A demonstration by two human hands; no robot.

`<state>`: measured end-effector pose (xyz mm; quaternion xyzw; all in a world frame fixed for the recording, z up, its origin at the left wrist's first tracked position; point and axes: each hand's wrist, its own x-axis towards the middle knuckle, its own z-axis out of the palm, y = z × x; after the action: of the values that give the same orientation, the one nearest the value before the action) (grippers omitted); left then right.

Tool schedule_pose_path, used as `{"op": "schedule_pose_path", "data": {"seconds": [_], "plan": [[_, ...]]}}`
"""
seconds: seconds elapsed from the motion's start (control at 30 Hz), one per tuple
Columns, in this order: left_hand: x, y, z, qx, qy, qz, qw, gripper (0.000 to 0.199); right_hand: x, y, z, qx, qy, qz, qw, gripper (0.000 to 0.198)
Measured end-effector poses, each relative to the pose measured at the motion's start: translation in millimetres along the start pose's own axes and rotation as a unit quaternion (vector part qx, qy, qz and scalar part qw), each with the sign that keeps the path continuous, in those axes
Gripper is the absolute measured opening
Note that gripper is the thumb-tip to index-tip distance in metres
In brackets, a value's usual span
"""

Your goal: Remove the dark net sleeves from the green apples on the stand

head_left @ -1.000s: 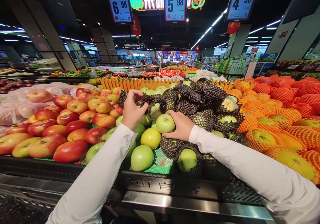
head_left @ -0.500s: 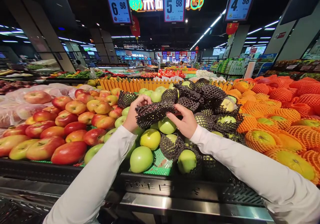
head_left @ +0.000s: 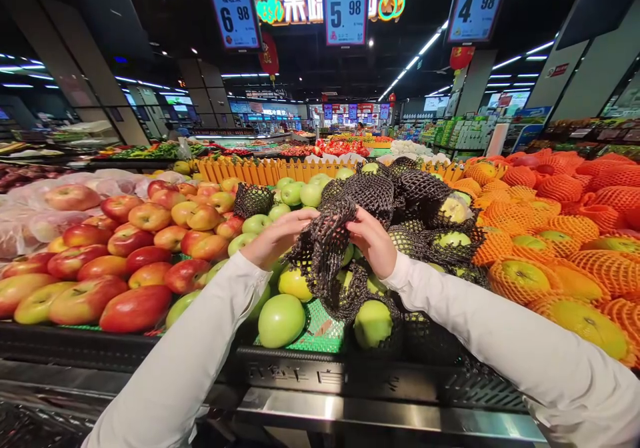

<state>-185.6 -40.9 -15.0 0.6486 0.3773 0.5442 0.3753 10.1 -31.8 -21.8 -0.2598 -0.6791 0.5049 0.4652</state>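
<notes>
Between my hands hangs a black foam fruit net [head_left: 327,248], its lower end drooping over the green apples. My left hand [head_left: 277,238] has hold of the net's upper left side, its fingertips partly hidden behind the mesh. At the upper right edge, my right hand [head_left: 373,238] pinches the net between thumb and fingers. Below lie a bare green apple [head_left: 281,320] and a yellowish apple [head_left: 295,283]. A green apple in black netting [head_left: 374,323] sits near the tray's front, to the right.
Red apples [head_left: 137,305] are piled on the left. Oranges in orange nets [head_left: 525,276] fill the right side. More black-netted apples [head_left: 425,191] are heaped behind my right hand. The black tray's front edge [head_left: 320,368] runs below. Price signs [head_left: 345,8] hang overhead.
The net has gone from stretched sideways between my hands to hanging downward, covering apples below. My left hand's fingers have reached to the right, and my right hand has shifted slightly.
</notes>
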Motion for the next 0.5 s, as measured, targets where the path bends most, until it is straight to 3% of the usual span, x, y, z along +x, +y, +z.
{"op": "schedule_pose_path", "data": {"seconds": [0.13, 0.3, 0.43, 0.5], "plan": [[-2.2, -2.1, -3.3, -0.049, -0.091, -0.047, 0.994, 0.042, 3.2, 3.3, -2.5, 0.034, 0.009, 0.017, 0.999, 0.033], [-3.7, 1.0, -3.2, -0.027, -0.095, -0.061, 0.993, 0.042, 7.3, 9.1, -4.7, 0.11, 0.002, 0.008, 0.994, 0.025], [-3.5, 4.1, -1.9, -0.009, -0.123, -0.065, 0.99, 0.038, 10.7, 11.5, -4.4, 0.083, 0.017, -0.005, 0.996, 0.027], [-2.0, 4.5, -1.0, -0.035, -0.105, -0.064, 0.992, 0.039, 13.3, 12.4, -6.4, 0.059, 0.051, -0.012, 0.997, 0.024]]}}
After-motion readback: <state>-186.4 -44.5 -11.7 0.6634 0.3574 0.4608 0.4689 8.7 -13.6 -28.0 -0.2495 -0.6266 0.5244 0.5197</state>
